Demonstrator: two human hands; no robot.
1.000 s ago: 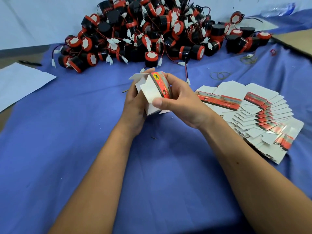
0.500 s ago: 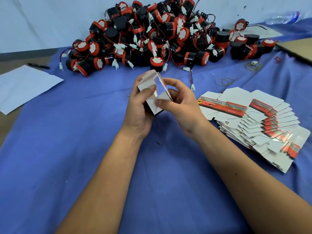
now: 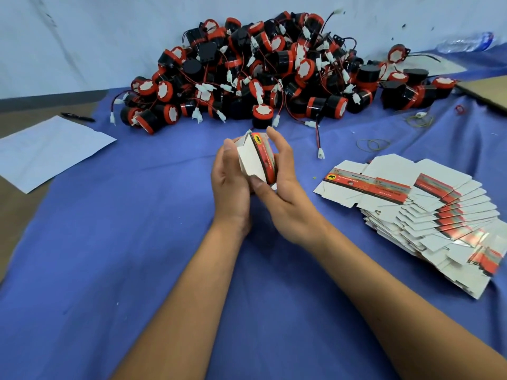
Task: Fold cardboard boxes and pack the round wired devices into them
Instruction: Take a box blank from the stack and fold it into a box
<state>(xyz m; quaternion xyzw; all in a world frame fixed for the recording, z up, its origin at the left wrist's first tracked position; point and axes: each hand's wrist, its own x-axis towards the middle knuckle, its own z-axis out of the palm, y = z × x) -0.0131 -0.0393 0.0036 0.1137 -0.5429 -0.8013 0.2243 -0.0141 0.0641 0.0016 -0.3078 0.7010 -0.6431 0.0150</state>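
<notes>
The left hand [image 3: 231, 185] and the right hand [image 3: 285, 187] hold one small cardboard box [image 3: 256, 160] between them, raised above the blue-covered surface [image 3: 137, 242] at centre view. The left hand's fingers are curled around the box's far left side, with the palm against its white panel. The right hand wraps the box from the right: its fingers reach over the top edge, and its thumb [image 3: 260, 185] presses the lower corner of the white panel. The box is tilted, its red printed band facing up and right; whether its flaps are fully closed cannot be determined. A pile of round wired devices [image 3: 274, 75], black with red rims and white connectors, lies at the far side of the surface against the wall. A fanned stack of flat boxes [image 3: 428, 212] lies to the right of the hands. A white sheet [image 3: 46, 152] lies at far left, with a pen [image 3: 78, 117] just beyond it.
</notes>
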